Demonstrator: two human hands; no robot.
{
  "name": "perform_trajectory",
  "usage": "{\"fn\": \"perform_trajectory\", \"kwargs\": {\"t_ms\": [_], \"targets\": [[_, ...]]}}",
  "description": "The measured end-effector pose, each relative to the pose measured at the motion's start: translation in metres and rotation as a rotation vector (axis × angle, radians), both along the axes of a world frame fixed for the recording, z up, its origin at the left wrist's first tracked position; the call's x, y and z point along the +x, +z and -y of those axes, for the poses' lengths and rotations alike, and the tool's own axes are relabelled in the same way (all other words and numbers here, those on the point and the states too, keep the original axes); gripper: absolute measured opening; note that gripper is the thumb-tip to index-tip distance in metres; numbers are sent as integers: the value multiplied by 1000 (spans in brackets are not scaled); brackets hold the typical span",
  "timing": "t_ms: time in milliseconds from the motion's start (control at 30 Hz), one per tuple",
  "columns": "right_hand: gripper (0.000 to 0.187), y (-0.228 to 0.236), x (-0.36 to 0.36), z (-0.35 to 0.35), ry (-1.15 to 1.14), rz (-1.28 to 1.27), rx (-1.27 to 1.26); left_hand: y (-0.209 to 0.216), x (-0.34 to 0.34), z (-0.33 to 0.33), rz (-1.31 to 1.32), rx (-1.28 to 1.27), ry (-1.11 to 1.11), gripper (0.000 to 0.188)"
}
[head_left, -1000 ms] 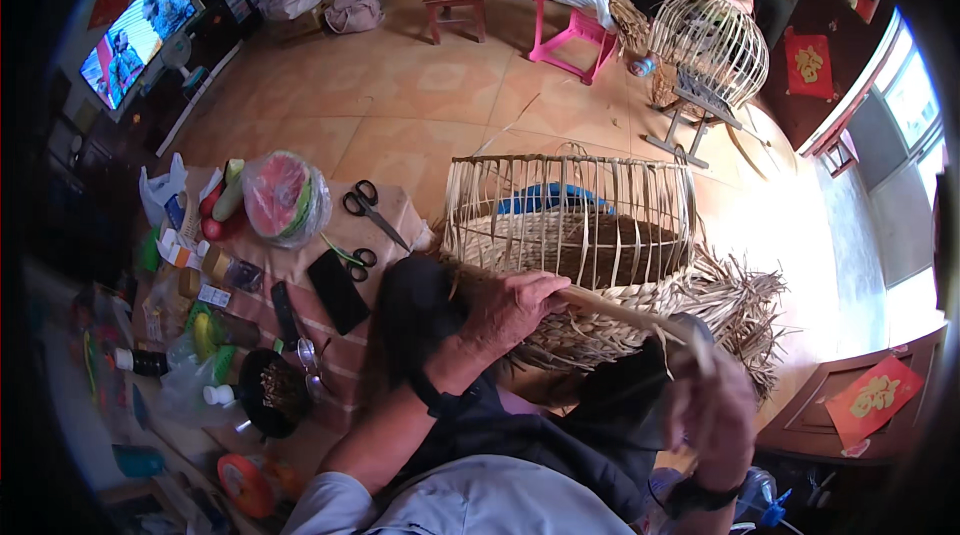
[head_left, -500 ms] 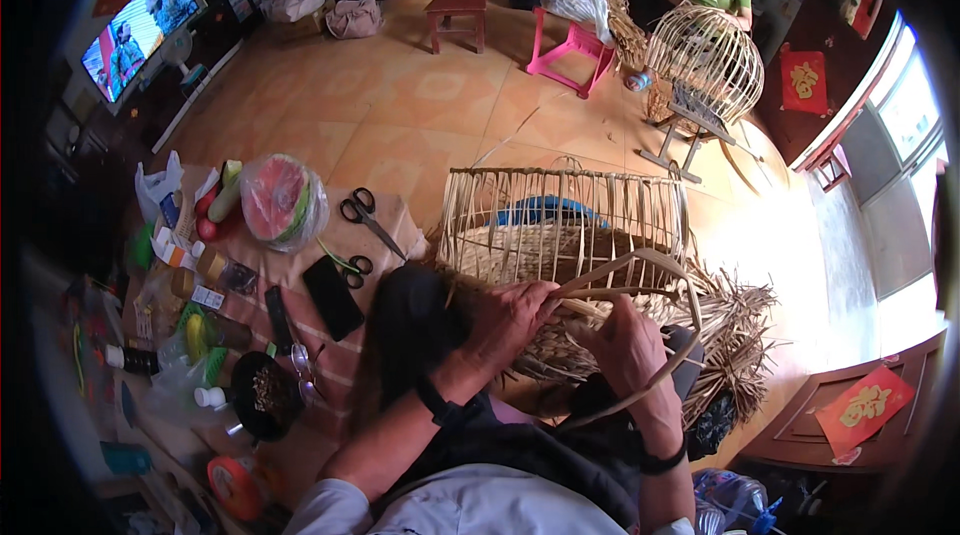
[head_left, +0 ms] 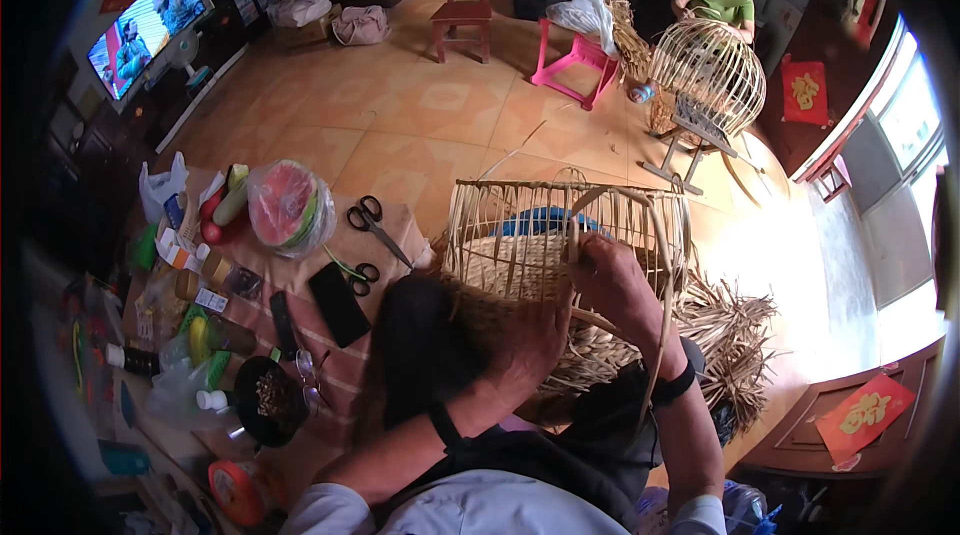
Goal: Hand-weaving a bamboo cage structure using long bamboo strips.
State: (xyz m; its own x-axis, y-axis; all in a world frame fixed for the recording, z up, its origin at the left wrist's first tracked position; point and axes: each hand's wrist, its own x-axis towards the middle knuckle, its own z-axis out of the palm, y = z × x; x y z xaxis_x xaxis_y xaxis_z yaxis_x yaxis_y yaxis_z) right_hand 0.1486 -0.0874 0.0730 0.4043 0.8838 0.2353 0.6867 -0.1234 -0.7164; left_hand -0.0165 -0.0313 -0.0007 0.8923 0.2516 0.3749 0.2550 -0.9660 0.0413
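A half-woven straw basket (head_left: pixel 480 270) lies across my lap, with tall upright strands along its far side and a dense weave below. My left hand (head_left: pixel 530 345) is closed against the basket's near weave, its fingertips partly hidden. Just right of it, my right hand (head_left: pixel 615 280) pinches a flat straw strip (head_left: pixel 586 203), raised at the basket's near edge. The strip's long loose end loops over to the right and hangs down past my right wrist. Through the strands, a blue band (head_left: pixel 545 222) shows inside the basket.
Left of me, a cloth-covered table holds scissors (head_left: pixel 379 231), a black phone (head_left: pixel 338 304), wrapped melon (head_left: pixel 290 207), glasses and a dark bowl (head_left: pixel 270 400). Loose straw (head_left: pixel 725 355) bunches at right. Across the floor, a person works behind another basket frame (head_left: pixel 708 73), near a pink stool (head_left: pixel 578 65).
My right hand has moved up and away over the basket with the straw strip, which now stands upright there. My left hand has shifted slightly right and lower. The view has tilted a little.
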Motion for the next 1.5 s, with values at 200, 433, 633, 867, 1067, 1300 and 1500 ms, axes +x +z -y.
{"fn": "perform_trajectory", "kwargs": {"t_ms": [200,433,633,867,1067,1300,1500], "targets": [[11,-3,-14,7,10,298,-38,-13,12,-7,153,-106,-58,27],[38,-39,-31,21,5,649,-118,-33,6,-15,-43,-373,-70,31],[38,-53,-33,21,-245,384,-25,-56,30,1,210,-676,-106,21],[31,-55,-53,19,-354,263,96,-32,7,-15,179,-659,-138,23],[39,-68,-42,25,-289,610,-56,-47,10,-18,310,-641,-209,29],[30,-56,-34,27,-348,29,-82,-45,10,-24,149,-749,-170,50],[26,-86,-21,47,-374,-814,476,-28,5,-20,163,-488,-234,66]]}}
